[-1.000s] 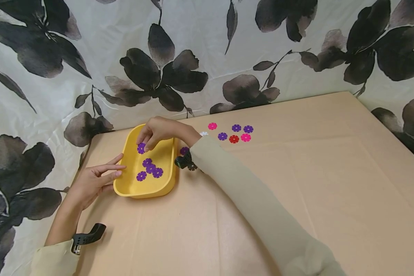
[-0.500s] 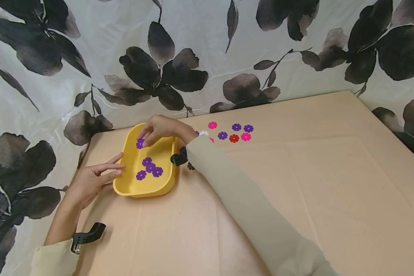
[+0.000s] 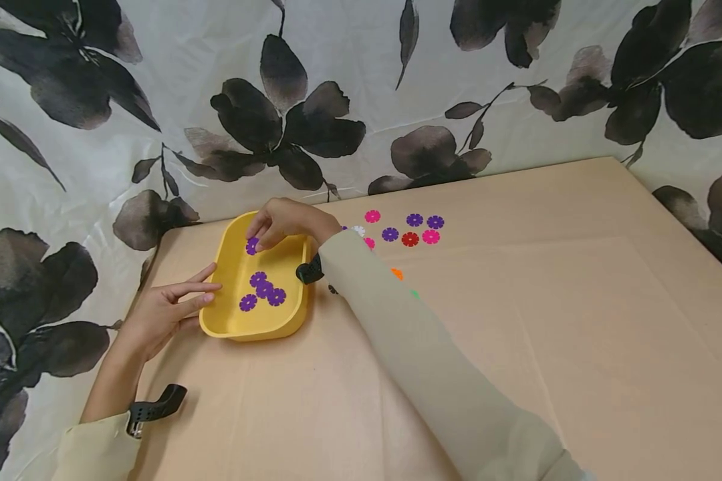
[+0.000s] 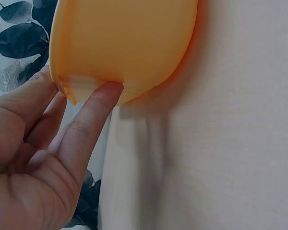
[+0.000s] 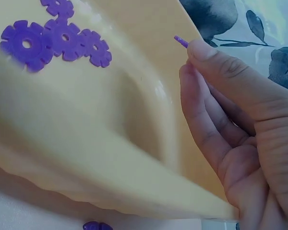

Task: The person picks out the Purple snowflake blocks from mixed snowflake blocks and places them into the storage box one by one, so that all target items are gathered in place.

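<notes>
- No text, label, brand, number or sign can be read in any view.
- The yellow tray (image 3: 225,322) and the purple discs (image 3: 265,288) show no legible lettering.
- The black wrist straps (image 3: 158,405) carry no readable mark.

The person wears long, plain sleeves of pale beige: the left sleeve (image 3: 96,449) shows only a short stretch ending in a straight cuff, while the right sleeve (image 3: 421,361) runs smooth and slightly greyer, softly creased near the elbow. A black band (image 3: 156,405) at the left wrist has tiny holes, a curved projecting end and a small silvery bit beneath. A rounded black piece (image 3: 309,270) sits by the right cuff; the left hand (image 3: 171,307) and right hand (image 3: 285,224) are bare.
</notes>
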`<action>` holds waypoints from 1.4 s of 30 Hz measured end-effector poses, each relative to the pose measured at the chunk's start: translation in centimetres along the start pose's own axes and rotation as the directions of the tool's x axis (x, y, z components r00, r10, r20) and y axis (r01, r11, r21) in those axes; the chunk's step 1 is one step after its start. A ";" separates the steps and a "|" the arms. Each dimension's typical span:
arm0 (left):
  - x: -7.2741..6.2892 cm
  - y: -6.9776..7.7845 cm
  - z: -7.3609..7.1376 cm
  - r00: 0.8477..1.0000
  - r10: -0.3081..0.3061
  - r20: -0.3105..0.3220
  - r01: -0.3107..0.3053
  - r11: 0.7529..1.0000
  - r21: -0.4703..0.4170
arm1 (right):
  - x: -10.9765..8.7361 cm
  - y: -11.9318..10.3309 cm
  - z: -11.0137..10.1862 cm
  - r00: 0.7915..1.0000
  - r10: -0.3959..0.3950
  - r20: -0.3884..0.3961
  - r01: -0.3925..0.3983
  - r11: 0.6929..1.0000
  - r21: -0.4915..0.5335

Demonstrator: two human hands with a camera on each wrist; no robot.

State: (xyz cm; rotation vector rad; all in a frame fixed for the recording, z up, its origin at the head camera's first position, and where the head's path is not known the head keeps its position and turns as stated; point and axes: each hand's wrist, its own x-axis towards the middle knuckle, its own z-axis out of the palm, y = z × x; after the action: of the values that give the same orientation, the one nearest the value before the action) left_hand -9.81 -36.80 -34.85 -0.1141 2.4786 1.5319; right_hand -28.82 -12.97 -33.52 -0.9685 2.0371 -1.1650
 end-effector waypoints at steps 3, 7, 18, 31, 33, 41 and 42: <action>0.0 0.0 0.1 1.000 0.002 0.002 -0.002 1.000 -0.005 | -0.1 0.0 0.1 1.000 -0.017 -0.007 0.017 0.999 -0.034; 0.0 0.0 0.0 1.000 0.004 0.006 -0.003 1.000 -0.012 | -0.1 0.0 0.2 0.998 -0.060 -0.008 0.059 0.995 -0.081; -0.1 -0.1 0.0 1.000 0.006 0.014 -0.005 0.999 -0.054 | -1.4 -0.8 -0.5 0.985 -0.173 0.016 0.172 0.958 -0.229; 0.0 0.0 -0.1 1.000 0.007 -0.002 -0.007 1.000 -0.020 | -10.5 0.6 -5.4 0.967 -0.251 0.047 0.246 0.869 -0.430; 0.0 0.1 -0.1 1.000 0.006 -0.001 -0.006 1.000 -0.016 | -12.3 1.4 -6.1 0.972 -0.232 0.035 0.225 0.874 -0.430; -0.1 0.2 0.0 1.000 -0.003 -0.007 0.004 1.000 0.011 | -18.5 5.3 -9.3 0.978 -0.188 -0.095 0.129 0.890 -0.437; -0.1 0.3 0.0 1.000 -0.005 -0.009 0.005 1.000 0.012 | -19.2 6.0 -9.7 0.977 -0.181 -0.116 0.113 0.891 -0.440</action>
State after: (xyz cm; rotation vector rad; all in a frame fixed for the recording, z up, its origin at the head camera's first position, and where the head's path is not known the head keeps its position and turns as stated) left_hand -9.78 -36.72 -34.58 -0.1246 2.4923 1.5171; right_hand -27.39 9.22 -31.95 -1.2983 2.4459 -0.8973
